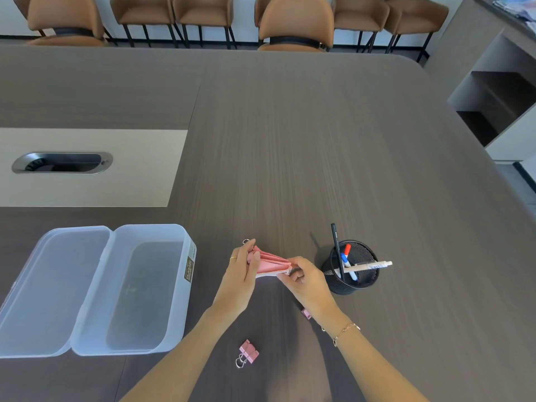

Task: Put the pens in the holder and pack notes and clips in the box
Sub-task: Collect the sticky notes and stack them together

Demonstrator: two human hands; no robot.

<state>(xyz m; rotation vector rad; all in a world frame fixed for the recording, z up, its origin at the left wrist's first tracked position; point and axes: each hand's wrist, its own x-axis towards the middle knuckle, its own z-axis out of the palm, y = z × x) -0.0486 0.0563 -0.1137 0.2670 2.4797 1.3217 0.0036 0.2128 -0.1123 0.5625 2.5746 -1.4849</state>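
The loose pink clip [248, 353] lies nearest, below both hands; left grip [243, 266] and right grip [301, 278] pinch the fanned pink notes [271, 264], which may spill before reaching the open box [185, 288] leftward.

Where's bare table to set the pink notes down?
Bare table runs wide beyond both hands, and between the clear box and left hand. Crowded: right hand by the pen holder; binder clip between the forearms.
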